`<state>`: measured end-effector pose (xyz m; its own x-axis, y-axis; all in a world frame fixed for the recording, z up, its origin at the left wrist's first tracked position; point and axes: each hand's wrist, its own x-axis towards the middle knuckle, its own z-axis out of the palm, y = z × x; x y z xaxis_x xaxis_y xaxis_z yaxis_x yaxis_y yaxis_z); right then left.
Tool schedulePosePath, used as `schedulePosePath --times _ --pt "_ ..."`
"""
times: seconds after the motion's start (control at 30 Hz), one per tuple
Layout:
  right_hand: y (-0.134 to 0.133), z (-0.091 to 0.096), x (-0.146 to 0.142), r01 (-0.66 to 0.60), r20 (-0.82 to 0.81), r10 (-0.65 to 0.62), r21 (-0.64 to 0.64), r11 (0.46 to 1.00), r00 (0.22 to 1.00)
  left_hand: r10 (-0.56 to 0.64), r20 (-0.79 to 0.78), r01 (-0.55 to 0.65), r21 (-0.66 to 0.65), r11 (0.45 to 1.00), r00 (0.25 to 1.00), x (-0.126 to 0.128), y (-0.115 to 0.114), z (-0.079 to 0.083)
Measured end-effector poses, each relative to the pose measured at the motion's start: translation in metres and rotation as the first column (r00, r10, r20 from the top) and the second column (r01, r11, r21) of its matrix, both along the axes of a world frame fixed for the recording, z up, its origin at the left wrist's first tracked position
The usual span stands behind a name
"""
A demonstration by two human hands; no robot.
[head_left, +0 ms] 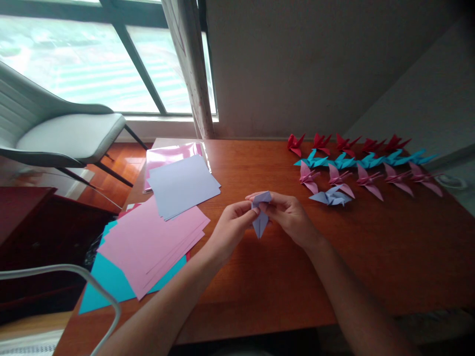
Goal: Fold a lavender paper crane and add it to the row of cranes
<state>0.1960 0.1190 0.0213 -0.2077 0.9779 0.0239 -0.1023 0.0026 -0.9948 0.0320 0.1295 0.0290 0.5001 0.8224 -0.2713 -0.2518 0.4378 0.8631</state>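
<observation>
Above the middle of the table, both hands hold a small piece of folded pale lavender paper (261, 225), its narrow point facing down toward me and a flap bent over at the top. My left hand (237, 217) pinches its left edge, thumb on the front. From the other side my right hand (291, 215) grips it, thumb pressed near the upper fold. Fingers behind the paper are mostly hidden. To the right lies one pale lavender paper crane (331, 197), wings spread, apart from my hands.
Rows of red cranes (347, 144), blue cranes (341, 161) and pink cranes (367, 179) stand at the back right. On the left lie lavender sheets (183, 187), pink sheets (152, 242), blue sheets (107, 277) and a shiny pink packet (168, 154). A chair (70, 133) stands beyond the wooden table (282, 306).
</observation>
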Motion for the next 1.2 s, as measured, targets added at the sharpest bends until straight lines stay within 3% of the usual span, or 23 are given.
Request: schedulePosePath --times 0.2,0.37,0.63,1.03,1.2 --pt "-0.0010 0.0006 0.0004 0.028 0.029 -0.027 -0.032 0.999 0.999 -0.002 -0.053 0.005 0.042 0.999 0.999 0.0008 -0.0011 0.0054" --pt "0.0001 -0.0047 0.0009 0.060 -0.050 -0.061 -0.011 0.998 0.997 -0.015 -0.064 0.020 0.073 0.997 0.998 0.0008 -0.0013 0.0077" --pt "-0.0010 0.0006 0.0023 0.004 -0.039 -0.003 0.028 1.000 0.999 0.017 -0.107 -0.011 0.059 0.998 0.994 0.0007 -0.0021 0.0092" --pt "-0.0018 -0.0002 0.0010 -0.013 -0.074 0.010 -0.043 0.999 0.997 0.009 -0.051 -0.007 0.031 1.000 0.999 -0.0004 -0.0002 0.0029" --pt "-0.0002 -0.0037 -0.0011 0.078 -0.033 -0.079 -0.032 0.996 0.996 0.045 -0.039 -0.044 0.022 0.999 0.998 -0.0003 0.0014 0.0042"
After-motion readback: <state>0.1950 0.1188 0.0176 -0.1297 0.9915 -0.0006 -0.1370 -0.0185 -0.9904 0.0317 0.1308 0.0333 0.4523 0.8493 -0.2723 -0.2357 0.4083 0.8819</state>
